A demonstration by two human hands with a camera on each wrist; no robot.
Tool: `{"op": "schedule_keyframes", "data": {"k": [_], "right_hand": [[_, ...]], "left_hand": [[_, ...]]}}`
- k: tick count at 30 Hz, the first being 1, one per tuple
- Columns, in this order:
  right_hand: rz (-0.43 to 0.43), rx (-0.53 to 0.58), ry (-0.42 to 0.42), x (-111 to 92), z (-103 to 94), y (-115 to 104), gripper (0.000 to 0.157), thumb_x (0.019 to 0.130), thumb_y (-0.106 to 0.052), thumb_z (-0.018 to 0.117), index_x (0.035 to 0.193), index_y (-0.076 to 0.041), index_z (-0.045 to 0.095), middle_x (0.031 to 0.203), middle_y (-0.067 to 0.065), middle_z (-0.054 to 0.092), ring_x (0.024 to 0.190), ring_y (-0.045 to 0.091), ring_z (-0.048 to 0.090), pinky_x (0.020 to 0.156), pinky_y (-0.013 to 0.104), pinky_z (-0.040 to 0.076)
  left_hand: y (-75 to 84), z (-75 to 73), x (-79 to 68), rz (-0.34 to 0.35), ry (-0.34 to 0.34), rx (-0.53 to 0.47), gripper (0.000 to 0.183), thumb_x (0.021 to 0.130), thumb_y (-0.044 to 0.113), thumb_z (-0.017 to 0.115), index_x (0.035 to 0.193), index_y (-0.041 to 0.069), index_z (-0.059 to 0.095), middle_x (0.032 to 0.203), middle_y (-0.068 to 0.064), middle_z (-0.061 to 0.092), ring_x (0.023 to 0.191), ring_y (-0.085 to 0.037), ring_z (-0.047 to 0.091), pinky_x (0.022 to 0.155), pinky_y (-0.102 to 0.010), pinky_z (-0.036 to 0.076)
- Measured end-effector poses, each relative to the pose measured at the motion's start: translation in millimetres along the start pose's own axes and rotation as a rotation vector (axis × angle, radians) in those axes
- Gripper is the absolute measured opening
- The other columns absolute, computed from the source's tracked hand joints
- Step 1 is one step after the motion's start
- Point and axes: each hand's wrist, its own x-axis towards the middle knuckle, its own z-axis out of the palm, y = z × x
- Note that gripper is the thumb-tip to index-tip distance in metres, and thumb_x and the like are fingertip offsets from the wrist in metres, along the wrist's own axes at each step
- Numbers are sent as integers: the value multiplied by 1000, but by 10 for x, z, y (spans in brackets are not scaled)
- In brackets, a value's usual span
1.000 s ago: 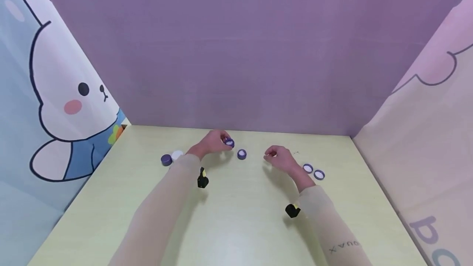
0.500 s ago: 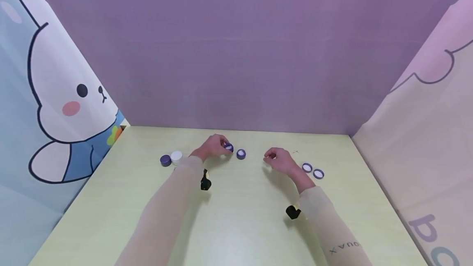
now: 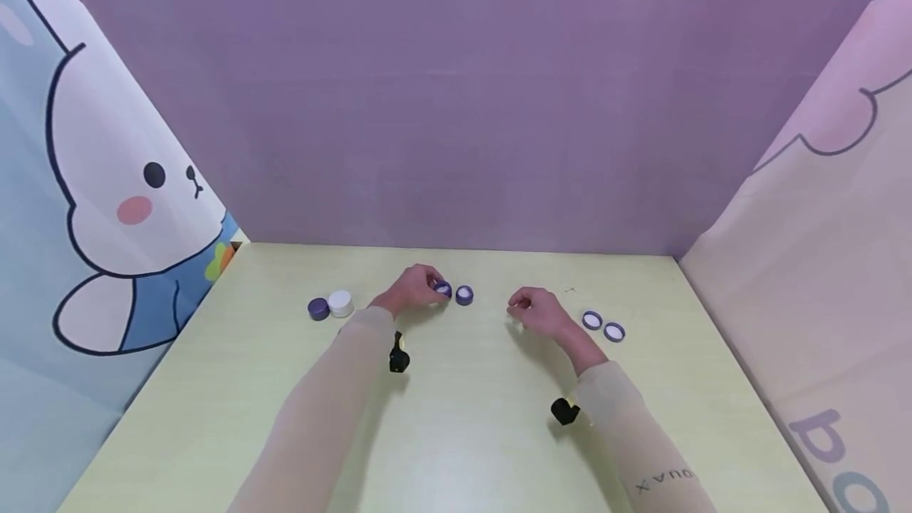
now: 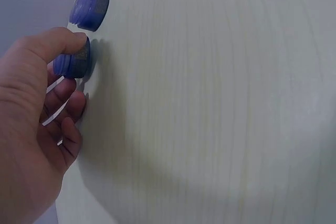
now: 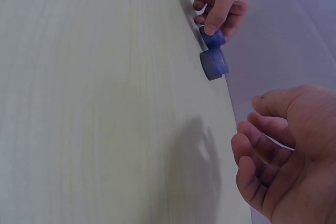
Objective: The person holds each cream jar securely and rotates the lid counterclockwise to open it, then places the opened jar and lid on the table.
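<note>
My left hand pinches a small open purple jar between thumb and fingers, low over the table at the back. Its threaded neck shows in the left wrist view. Close to its right, a second small open purple jar stands on the table. My right hand hovers further right over the table, fingers loosely curled with nothing in them. Two purple screw lids with white insides lie beside the right wrist.
Left of my left forearm stand a round purple container and a white one, side by side. A purple backdrop rises at the table's back edge, with printed cloths on both sides.
My left hand has lowered the purple jar toward the table, bringing it beside the other open jar. The right hand has hardly moved.
</note>
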Motion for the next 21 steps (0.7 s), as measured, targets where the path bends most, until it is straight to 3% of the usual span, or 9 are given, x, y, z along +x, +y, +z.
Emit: {"op": "schedule_keyframes", "data": {"k": [21], "right_hand": [[25,43,-38,-21,58,-2,17,93,-12,63,105,0,66,89,7,63,72,27,63,61,31,51]], "left_hand": [[-65,97,56,6,-40,-9,30,76,18,81,102,9,68,91,-1,65,85,-18,59,81,-34,48]]}}
